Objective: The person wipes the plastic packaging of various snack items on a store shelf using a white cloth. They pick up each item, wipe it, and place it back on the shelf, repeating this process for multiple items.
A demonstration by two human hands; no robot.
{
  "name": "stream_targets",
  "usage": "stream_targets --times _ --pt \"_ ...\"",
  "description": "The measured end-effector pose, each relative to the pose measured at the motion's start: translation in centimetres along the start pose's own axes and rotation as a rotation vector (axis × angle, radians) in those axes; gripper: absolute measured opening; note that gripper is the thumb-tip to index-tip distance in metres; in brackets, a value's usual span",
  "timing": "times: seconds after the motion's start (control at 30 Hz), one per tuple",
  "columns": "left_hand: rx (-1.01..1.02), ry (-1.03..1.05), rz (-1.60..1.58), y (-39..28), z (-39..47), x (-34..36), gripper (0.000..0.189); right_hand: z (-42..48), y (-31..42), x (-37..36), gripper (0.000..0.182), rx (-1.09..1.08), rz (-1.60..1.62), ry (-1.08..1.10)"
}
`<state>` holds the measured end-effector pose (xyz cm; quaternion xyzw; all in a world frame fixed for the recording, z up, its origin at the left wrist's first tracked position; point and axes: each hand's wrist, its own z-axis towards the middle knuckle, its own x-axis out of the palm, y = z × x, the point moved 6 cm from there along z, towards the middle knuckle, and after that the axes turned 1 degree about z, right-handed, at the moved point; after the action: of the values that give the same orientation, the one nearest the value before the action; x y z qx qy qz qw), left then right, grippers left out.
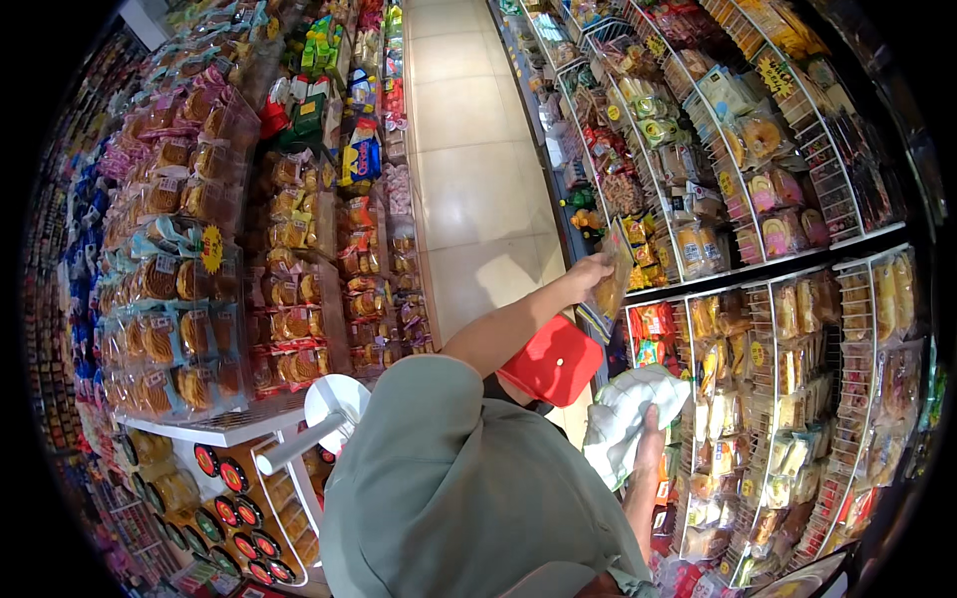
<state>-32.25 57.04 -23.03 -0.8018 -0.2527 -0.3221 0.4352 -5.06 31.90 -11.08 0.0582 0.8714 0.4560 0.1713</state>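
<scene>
My left hand reaches out at the front of the right-hand rack. It grips a clear plastic packet with yellowish-brown contents, held on edge. Nearer to me, my right hand has hold of a folded white cloth with a faint checked pattern and green edging. Just beyond the cloth stand packed snack bags in red wrapping. Yellow and black packets lie in the rack beside the left hand. Between my arms and below them is a red square-topped object, perhaps a stool.
White wire racks of packaged breads and snacks line the right side. Shelves of wrapped cookies rise at the left. A tiled aisle runs between them. A white metal post and round-lidded jars are at lower left.
</scene>
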Motion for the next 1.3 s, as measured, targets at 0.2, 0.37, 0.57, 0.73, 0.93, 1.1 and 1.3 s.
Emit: stream_targets --times 0.2,0.37,0.57,0.73,0.93,1.1,1.3 --pt "0.277 -0.256 -0.132 3.3 -1.7 3.0 0.033 2.8 -2.4 -1.3 0.070 0.019 0.032 0.081" --pt "0.135 -0.156 -0.289 7.3 -8.6 6.5 0.050 4.8 -3.0 -3.1 0.061 0.078 -0.137 0.087" --pt "0.106 -0.040 -0.360 7.2 -9.3 10.2 0.048 4.9 -6.8 -6.5 0.058 0.100 -0.139 0.017" --pt "0.155 0.134 -0.413 6.5 -8.1 11.5 0.049 7.5 -14.0 -11.1 0.046 0.214 -0.098 -0.036" --pt "0.213 0.034 -0.307 3.8 -6.1 8.8 0.055 10.8 -18.3 -13.5 0.048 0.146 0.094 0.029" --pt "0.266 -0.037 -0.407 -1.7 -4.9 4.8 0.050 16.1 -12.7 -8.1 0.057 0.215 -0.491 0.042" --pt "0.299 -0.189 -0.301 -5.5 -1.2 -3.5 0.035 23.3 -3.3 3.4 0.074 0.101 -0.957 0.137"
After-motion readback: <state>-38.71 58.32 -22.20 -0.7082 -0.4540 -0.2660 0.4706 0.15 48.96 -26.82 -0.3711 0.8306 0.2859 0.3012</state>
